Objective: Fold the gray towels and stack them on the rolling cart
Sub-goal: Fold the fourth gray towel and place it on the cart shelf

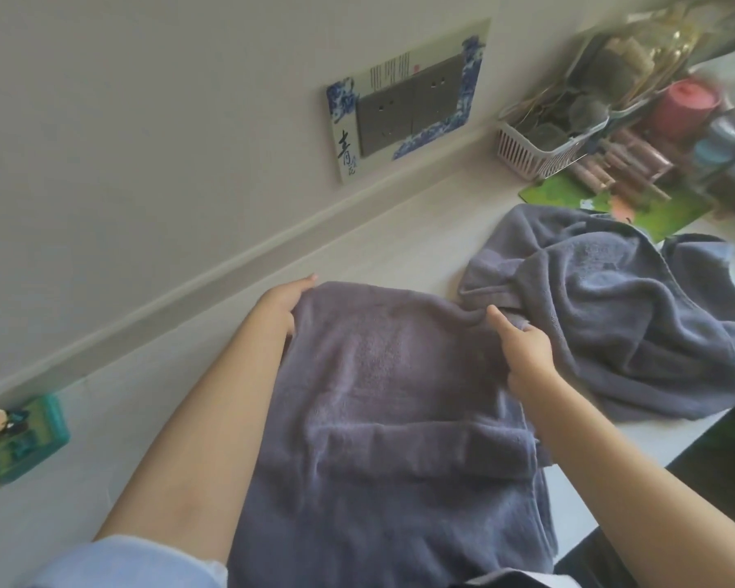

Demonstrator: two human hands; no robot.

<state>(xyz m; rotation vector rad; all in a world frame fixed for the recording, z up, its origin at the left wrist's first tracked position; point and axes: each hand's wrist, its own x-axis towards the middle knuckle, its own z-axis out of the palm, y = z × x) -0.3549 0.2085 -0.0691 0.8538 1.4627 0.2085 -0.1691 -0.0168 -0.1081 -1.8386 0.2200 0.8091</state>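
Note:
A gray towel (391,418) lies spread on the pale counter (382,252) in front of me, its near end hanging over the counter's edge. My left hand (283,305) grips its far left corner, fingers tucked under the cloth. At the far right corner, my right hand (522,345) pinches the towel's edge. A second gray towel (629,307) lies crumpled in a heap just to the right, touching the first. No rolling cart is in view.
A wall with a framed socket plate (408,104) runs along the back of the counter. At the far right stand a pink basket (539,150), jars and a green mat (654,205). A green box (22,439) with a panda figure sits at the left.

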